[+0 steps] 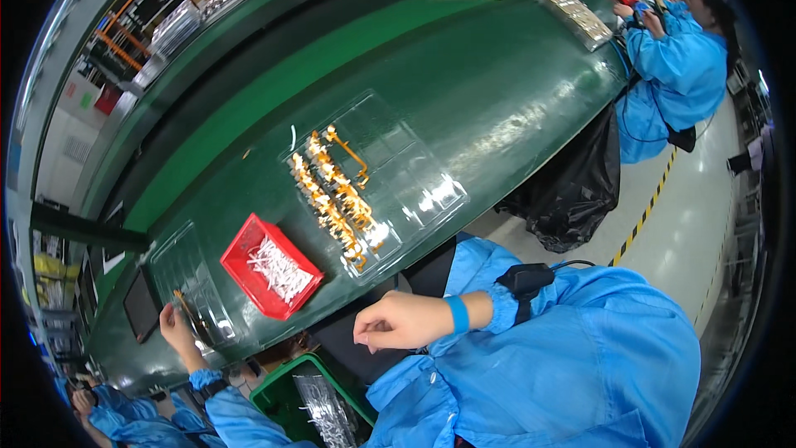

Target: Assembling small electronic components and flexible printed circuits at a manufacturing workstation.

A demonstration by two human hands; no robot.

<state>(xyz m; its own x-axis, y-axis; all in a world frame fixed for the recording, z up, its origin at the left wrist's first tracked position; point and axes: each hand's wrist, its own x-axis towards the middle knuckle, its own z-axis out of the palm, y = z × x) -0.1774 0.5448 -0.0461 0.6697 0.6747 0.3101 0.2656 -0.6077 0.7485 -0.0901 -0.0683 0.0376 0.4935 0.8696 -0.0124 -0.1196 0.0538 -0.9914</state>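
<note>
My left hand (176, 330) reaches to a clear plastic tray (170, 257) at the left. Its fingers are drawn together beside a few thin dark strips with orange ends (189, 309); whether one is in the grip is too small to tell. In front of my body, off the bench edge, my right hand (402, 321) is curled closed, its palm side hidden. Between the hands stands a red bin (240, 253) of small white strips (280, 270). Beyond it, rows of orange and white flexible circuit strips (327, 191) lie in a larger clear tray (414, 158).
Below the green bench (497, 83) edge stands a green bin (269, 394) holding clear plastic packaging (323, 406). A black device (141, 307) lies at the far left. A black bag (572, 199) hangs at right, near a co-worker (680, 66). A stacked pack (576, 21) sits at far right.
</note>
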